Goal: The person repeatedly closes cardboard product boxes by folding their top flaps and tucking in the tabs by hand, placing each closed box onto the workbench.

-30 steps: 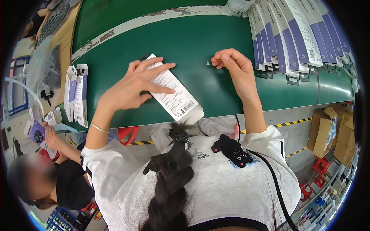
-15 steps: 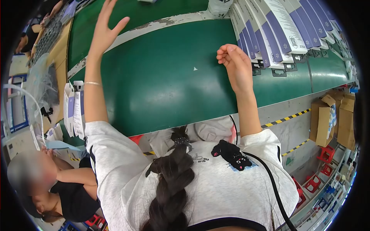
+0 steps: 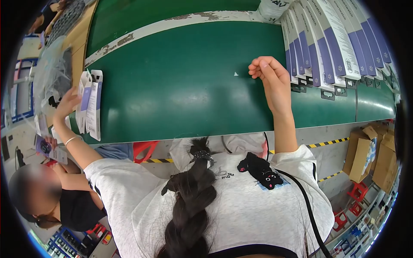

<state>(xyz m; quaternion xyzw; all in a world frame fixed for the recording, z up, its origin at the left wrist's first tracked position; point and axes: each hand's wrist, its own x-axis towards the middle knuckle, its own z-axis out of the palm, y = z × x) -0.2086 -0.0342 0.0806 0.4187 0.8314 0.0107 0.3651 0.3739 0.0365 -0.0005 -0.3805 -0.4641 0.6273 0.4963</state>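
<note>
At the left end of the green table point(image 3: 180, 86), two slim white and purple boxes point(image 3: 94, 105) stand side by side, their top flaps up. My left hand point(image 3: 68, 103) is beside the outer box, its fingers apart and pointing towards it. Whether the fingertips touch the box I cannot tell. Over the right part of the table my right hand point(image 3: 275, 81) hovers with curled fingers and the thumb against them; nothing shows in it. Close to its right is a row of white and purple smartwatch boxes point(image 3: 327, 47) with black hang tabs.
A small white scrap point(image 3: 235, 74) lies on the table. Behind the boxes stands a plastic-wrapped container point(image 3: 274, 9). To the left, a co-worker point(image 3: 79, 206) holds a box with a watch picture point(image 3: 44, 146). Cardboard cartons point(image 3: 361, 150) and red stools point(image 3: 359, 190) are on the floor at right.
My left hand has swung from the far side of the table back and down to the boxes at left. My right hand stays curled near the smartwatch boxes. The view has shifted slightly.
</note>
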